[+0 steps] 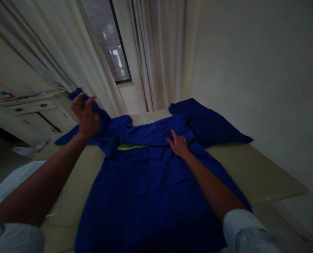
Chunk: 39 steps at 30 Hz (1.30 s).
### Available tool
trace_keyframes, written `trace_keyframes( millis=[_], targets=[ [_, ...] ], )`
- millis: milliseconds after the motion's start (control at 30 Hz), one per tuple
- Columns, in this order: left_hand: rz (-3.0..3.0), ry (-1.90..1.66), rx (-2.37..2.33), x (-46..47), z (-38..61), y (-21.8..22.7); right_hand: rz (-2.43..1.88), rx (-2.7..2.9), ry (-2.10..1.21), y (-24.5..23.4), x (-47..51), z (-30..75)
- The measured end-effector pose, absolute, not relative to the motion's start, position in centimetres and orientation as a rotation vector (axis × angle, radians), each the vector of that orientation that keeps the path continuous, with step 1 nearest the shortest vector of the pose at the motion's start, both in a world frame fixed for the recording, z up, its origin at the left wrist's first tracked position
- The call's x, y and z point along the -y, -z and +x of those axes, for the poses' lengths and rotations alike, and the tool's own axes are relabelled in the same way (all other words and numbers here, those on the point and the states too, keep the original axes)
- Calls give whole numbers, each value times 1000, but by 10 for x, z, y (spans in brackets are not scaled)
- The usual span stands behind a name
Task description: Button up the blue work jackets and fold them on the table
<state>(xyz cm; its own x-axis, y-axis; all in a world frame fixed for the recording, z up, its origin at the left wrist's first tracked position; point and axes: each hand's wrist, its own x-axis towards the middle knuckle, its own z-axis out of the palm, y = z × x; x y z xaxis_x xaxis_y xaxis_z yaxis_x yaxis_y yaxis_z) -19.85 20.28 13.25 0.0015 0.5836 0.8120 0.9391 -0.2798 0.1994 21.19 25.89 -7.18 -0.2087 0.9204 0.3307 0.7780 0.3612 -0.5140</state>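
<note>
A dark blue work jacket (130, 179) lies spread over the table, its pockets facing up and a yellow-green strip showing near the middle. One sleeve is laid across the upper part. My left hand (85, 116) is raised at the left, fingers curled around blue cloth that looks like the jacket's other sleeve; it is slightly blurred. My right hand (179, 143) rests on the folded-over sleeve, fingers spread, pressing on the cloth. More dark blue cloth (209, 123) lies at the table's far right; whether it belongs to the jacket I cannot tell.
The pale table (267, 172) has a rounded corner at the right, by the wall. White papers (16, 175) lie at the left with a white cord (56, 207). Beyond stand a white cabinet (40, 112), long curtains (167, 52) and a window (111, 42).
</note>
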Motion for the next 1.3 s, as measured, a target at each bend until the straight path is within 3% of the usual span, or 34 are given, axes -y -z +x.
trace_keyframes(
  millis=[133,233,400,567,767,967,1067,1200,1300],
  targets=[
    [-2151,871,1338,-221,-142,-99,-1387,1738,-585,74,-267,222],
    [-2105,814,1685,-224,-138,-57,-1359,1578,-728,75,-271,227],
    [-2135,432,2154,-214,-167,-7,-1407,1556,-768,75,-273,222],
    [-2201,487,1769,-211,-153,-10,-1454,1723,-607,75,-270,214],
    [-2557,122,1410,-231,-87,-5,-1432,1955,-432,70,-259,211],
    [-2308,243,1918,-254,-37,17,-1378,1935,-451,75,-258,211],
    [-2121,534,2084,-265,-29,4,-1272,1764,-620,74,-261,212],
    [-2189,1160,1864,-258,-8,-23,-949,1323,-1057,61,-261,211],
    [-2856,1096,1480,-236,9,-28,-795,986,-1301,51,-260,212]
  ],
)
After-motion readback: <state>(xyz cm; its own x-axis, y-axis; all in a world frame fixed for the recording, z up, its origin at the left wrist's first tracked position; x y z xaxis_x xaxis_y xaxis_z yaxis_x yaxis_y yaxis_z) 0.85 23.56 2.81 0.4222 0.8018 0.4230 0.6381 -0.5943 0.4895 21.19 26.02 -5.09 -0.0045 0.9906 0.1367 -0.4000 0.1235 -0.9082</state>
